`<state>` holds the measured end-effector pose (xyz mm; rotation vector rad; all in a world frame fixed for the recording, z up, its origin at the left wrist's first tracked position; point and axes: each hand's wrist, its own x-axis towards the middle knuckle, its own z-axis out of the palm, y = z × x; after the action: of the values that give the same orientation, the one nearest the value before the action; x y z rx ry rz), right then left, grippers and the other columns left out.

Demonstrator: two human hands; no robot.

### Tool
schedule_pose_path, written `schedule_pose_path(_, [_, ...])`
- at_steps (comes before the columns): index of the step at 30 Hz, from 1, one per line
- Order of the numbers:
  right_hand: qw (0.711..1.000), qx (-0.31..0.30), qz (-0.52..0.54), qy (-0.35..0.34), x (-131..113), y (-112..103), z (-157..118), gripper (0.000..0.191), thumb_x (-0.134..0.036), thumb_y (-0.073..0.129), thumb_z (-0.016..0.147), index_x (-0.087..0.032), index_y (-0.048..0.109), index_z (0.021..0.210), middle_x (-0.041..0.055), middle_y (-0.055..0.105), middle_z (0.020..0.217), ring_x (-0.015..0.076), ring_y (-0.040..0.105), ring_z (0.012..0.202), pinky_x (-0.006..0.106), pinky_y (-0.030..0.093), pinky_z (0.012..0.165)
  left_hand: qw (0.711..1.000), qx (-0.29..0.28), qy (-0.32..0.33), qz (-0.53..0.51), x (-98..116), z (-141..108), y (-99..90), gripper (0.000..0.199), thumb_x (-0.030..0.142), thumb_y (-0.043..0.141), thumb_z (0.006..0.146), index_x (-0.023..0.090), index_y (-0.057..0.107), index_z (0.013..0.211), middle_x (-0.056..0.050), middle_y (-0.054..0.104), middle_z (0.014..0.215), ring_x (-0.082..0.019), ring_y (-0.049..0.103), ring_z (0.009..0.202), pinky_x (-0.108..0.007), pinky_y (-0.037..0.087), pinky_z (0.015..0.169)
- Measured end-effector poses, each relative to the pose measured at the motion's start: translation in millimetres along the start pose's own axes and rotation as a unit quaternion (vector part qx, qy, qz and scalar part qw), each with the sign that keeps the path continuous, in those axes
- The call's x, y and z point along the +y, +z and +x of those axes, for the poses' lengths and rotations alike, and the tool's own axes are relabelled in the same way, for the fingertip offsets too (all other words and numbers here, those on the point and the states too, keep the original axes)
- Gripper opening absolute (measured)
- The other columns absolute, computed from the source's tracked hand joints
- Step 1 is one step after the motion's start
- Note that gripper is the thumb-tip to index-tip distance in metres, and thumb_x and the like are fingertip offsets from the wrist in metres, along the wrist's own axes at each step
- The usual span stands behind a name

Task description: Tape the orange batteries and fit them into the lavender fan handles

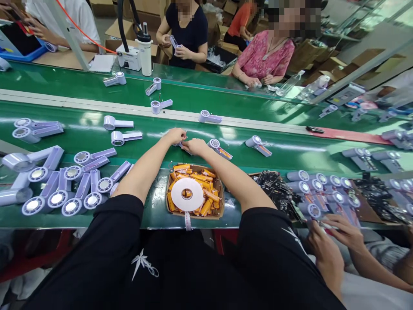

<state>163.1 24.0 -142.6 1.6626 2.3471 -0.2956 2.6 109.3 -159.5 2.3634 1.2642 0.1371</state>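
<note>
Handheld fan body (182, 147), lavender, on the green conveyor belt (97, 137) just beyond the battery tray (220, 189): pinched between left hand (176, 135) and right hand (194, 147); best kept flat, steadied by fingertips during fitting.

The conveyor belt (97, 142) is glossy green with a pale strip along its middle. The fan housings (80, 181) lying on it are pale lilac with white round heads. The cardboard tray (220, 189) is brown, its batteries (206, 178) orange, and the tape roll (187, 194) white. The sleeves (112, 241) are black with a white leaf print.
</note>
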Motion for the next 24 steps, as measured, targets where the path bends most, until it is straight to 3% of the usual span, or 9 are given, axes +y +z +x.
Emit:
schedule_pose_path(5, [1.0, -0.019, -0.006, 0.012, -9, -13, 1, 0.047, -0.046, 0.047, 0.114, -0.019, 0.074, 0.142, 0.0193, 0.076, 0.142, 0.0341, 0.072, 0.127, 0.04, 0.054, 0.106, 1.0, 0.018, -0.019, -0.001, 21, -8, -0.5, 0.016, 0.019, 0.069, 0.089, 0.02, 0.083, 0.097, -0.011, 0.083, 0.105, -0.026, 0.072, 0.105, -0.031, 0.05, 0.09])
schedule_pose_path(9, [1.0, 0.0, -0.011, 0.029, -15, -20, -14, 0.045, -0.043, 0.051, 0.113, -0.019, 0.074, 0.144, 0.02, 0.076, 0.142, 0.0321, 0.073, 0.128, 0.037, 0.054, 0.107, 0.997, 0.076, -0.021, -0.001, 45, -37, -9.5, 0.028, 0.013, 0.063, 0.091, 0.015, 0.082, 0.112, -0.019, 0.08, 0.117, -0.032, 0.068, 0.117, -0.041, 0.051, 0.106])
schedule_pose_path(12, [0.999, 0.022, -0.013, 0.045, -13, -16, -32, 0.045, -0.038, 0.051, 0.113, -0.022, 0.07, 0.15, 0.0192, 0.076, 0.143, 0.0307, 0.073, 0.127, 0.037, 0.054, 0.107, 0.991, 0.131, 0.015, -0.006, 59, -81, -12.2, 0.036, 0.012, 0.056, 0.098, 0.011, 0.076, 0.128, -0.023, 0.072, 0.139, -0.033, 0.059, 0.137, -0.047, 0.042, 0.122])
schedule_pose_path(14, [0.998, 0.032, -0.009, 0.055, -11, -13, -40, 0.046, -0.034, 0.048, 0.114, -0.019, 0.069, 0.152, 0.0207, 0.075, 0.144, 0.0304, 0.073, 0.128, 0.037, 0.053, 0.108, 0.989, 0.136, 0.054, -0.015, 64, -121, -7.4, 0.032, 0.018, 0.056, 0.104, 0.014, 0.075, 0.129, -0.019, 0.072, 0.14, -0.03, 0.06, 0.136, -0.044, 0.043, 0.123])
schedule_pose_path(17, [0.998, 0.029, 0.009, 0.06, -11, -16, -45, 0.044, -0.034, 0.047, 0.115, -0.018, 0.074, 0.146, 0.0205, 0.076, 0.143, 0.0293, 0.072, 0.129, 0.035, 0.052, 0.108, 0.977, 0.051, 0.208, -0.014, 67, -188, 4.3, 0.025, 0.033, 0.074, 0.1, 0.022, 0.079, 0.122, -0.011, 0.078, 0.131, -0.027, 0.067, 0.128, -0.04, 0.05, 0.117])
schedule_pose_path(20, [0.996, 0.027, 0.036, 0.073, -14, -30, -49, 0.04, -0.038, 0.055, 0.112, -0.02, 0.079, 0.139, 0.019, 0.077, 0.14, 0.03, 0.074, 0.125, 0.035, 0.054, 0.105, 0.927, -0.009, 0.371, 0.05, 67, -240, 12.8, 0.047, 0.035, 0.092, 0.085, 0.026, 0.079, 0.128, -0.012, 0.07, 0.15, -0.035, 0.057, 0.146, -0.052, 0.045, 0.127])
schedule_pose_path(22, [0.994, 0.036, 0.045, 0.091, -17, -40, -61, 0.042, -0.042, 0.061, 0.109, -0.021, 0.077, 0.142, 0.0204, 0.076, 0.142, 0.0328, 0.074, 0.124, 0.039, 0.055, 0.104, 0.918, 0.012, 0.382, 0.102, 67, -264, 16.2, 0.048, 0.032, 0.09, 0.087, 0.025, 0.077, 0.132, -0.012, 0.064, 0.158, -0.039, 0.05, 0.153, -0.058, 0.042, 0.13])
schedule_pose_path(24, [0.987, 0.095, 0.071, 0.104, -23, -41, -88, 0.048, -0.046, 0.057, 0.111, -0.02, 0.072, 0.148, 0.0211, 0.076, 0.141, 0.0335, 0.074, 0.123, 0.04, 0.055, 0.103, 0.924, 0.052, 0.357, 0.129, 64, -284, 19.6, 0.04, 0.03, 0.081, 0.095, 0.023, 0.076, 0.134, -0.011, 0.065, 0.156, -0.039, 0.05, 0.154, -0.058, 0.042, 0.131])
